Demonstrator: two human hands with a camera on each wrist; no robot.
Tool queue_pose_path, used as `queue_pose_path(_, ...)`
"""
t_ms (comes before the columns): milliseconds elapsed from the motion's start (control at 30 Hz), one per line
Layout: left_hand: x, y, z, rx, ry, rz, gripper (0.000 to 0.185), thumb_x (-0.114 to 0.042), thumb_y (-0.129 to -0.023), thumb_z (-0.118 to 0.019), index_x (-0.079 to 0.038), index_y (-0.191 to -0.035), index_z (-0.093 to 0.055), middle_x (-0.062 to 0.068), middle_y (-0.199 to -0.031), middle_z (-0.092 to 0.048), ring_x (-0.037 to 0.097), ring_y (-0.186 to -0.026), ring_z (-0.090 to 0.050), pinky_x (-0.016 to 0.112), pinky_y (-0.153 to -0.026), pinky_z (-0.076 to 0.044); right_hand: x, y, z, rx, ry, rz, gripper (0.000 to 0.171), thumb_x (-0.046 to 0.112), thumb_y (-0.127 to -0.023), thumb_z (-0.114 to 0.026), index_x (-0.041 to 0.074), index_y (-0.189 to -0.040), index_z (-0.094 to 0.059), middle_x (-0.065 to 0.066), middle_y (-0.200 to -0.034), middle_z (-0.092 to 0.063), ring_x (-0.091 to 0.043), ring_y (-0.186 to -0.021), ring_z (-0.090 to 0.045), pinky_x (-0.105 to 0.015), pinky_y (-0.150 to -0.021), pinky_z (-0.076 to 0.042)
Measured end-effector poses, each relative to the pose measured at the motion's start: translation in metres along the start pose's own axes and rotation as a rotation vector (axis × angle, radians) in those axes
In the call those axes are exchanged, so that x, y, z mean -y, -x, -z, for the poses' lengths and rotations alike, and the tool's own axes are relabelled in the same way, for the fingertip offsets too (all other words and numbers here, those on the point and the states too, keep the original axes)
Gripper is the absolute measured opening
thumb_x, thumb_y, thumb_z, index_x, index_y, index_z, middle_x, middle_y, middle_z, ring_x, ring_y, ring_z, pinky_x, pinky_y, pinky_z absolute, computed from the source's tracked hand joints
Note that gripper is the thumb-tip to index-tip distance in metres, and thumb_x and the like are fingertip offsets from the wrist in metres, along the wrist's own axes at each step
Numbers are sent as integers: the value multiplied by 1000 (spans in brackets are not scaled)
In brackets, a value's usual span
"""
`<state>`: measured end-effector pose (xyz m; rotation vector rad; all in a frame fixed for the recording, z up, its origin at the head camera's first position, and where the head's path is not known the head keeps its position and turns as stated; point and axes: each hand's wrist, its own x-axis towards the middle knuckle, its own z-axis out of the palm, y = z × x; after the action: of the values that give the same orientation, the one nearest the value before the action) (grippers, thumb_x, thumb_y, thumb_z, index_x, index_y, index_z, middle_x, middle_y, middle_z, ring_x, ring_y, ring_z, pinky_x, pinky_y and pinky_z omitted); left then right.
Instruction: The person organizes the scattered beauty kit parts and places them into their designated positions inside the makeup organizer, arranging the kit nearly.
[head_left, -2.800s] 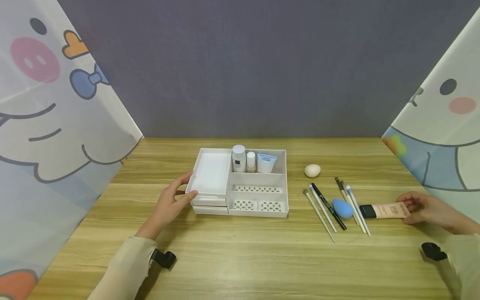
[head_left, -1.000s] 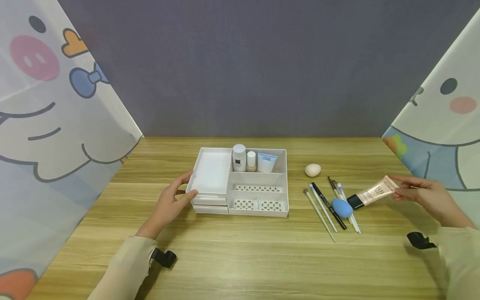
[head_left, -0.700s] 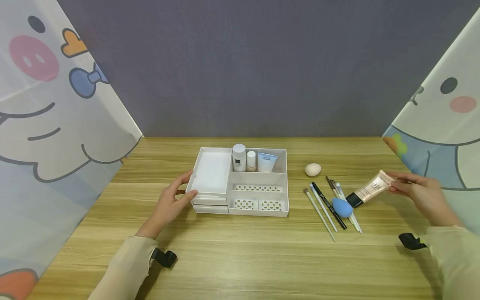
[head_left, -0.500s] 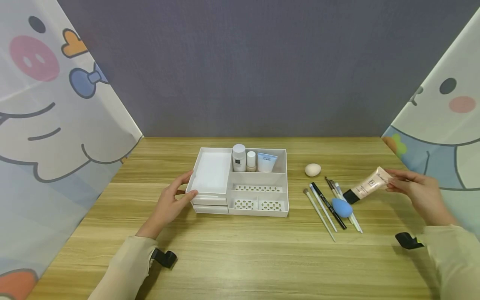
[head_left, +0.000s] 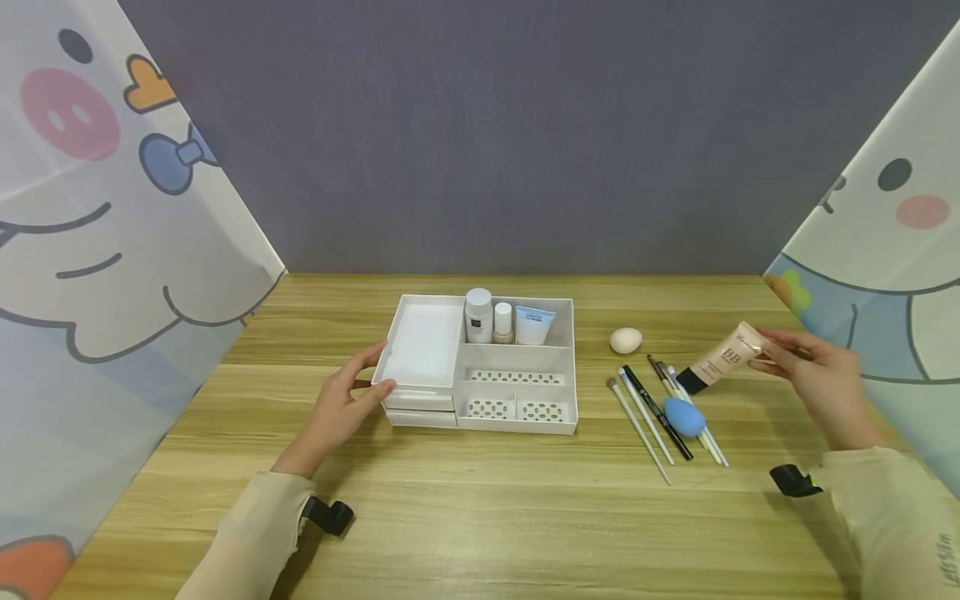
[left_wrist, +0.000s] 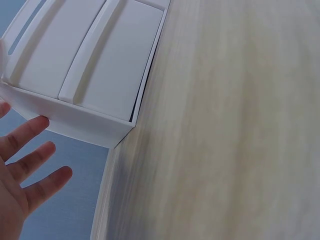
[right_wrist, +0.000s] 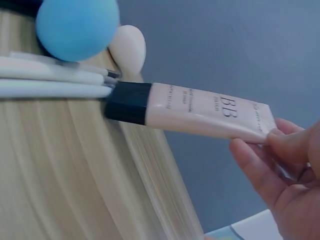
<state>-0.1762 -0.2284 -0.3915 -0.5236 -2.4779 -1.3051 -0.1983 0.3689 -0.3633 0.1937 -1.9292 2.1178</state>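
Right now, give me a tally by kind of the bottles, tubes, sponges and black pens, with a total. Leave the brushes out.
Bottles: 2 (tall bottle, small bottle)
Tubes: 2 (BB tube, pale blue tube)
Sponges: 2 (blue sponge, pale sponge)
Black pens: 1 (black pen)
Total: 7

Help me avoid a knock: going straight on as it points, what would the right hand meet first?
Probably the white-handled brushes, just beyond the black cap of the tube the right hand holds, though the cap might pass above.
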Motion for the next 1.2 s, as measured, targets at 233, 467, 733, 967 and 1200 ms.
queue_pose_path(233,-1,0,0,3,6,2,58,-6,-94,-68,-7,-147,-47,19,-138,-56,33,-123,-53,54,-87,-51,-1,-2,-16,-61,34,96,25,-12,-94,-58,-2,-112,-72,3,-102,-74,-8,-82,-71,-21,-70,-56)
queue_pose_path(467,-2,0,0,0,-6,0,57,-6,-94,-67,-6,-147,-47,19,-139,-56,33,-123,-53,52,-87,-52,4,-4,-27,-68,71,111,25,-7,-94,-60,-6,-118,-68,2,-105,-72,-8,-84,-71,-20,-72,-56)
queue_pose_path(733,-1,0,0,-3,-5,2,58,-6,-93,-68,-6,-147,-47,19,-140,-55,33,-123,-53,53,-87,-52,13,-10,-43,-82,94,136,27,-11,-94,-58,-5,-117,-69,2,-104,-70,-7,-81,-71,-20,-71,-56)
queue_pose_path(967,-1,0,0,-4,-5,-5,58,-5,-93,-68,-7,-147,-47,18,-139,-55,32,-122,-54,53,-87,-52,20,-14,-58,-55,67,159,28,-14,-93,-56,-6,-117,-70,-5,-103,-60,-7,-81,-71,-20,-71,-56)
queue_pose_path(1200,-1,0,0,-2,-2,-16,58,-4,-93,-68,-6,-147,-47,19,-139,-56,33,-122,-54,54,-86,-52,26,-12,-74,-3,121,251,29,-20,-92,-53,-15,-118,-65,-6,-98,-58,-6,-83,-70,-20,-72,-55)
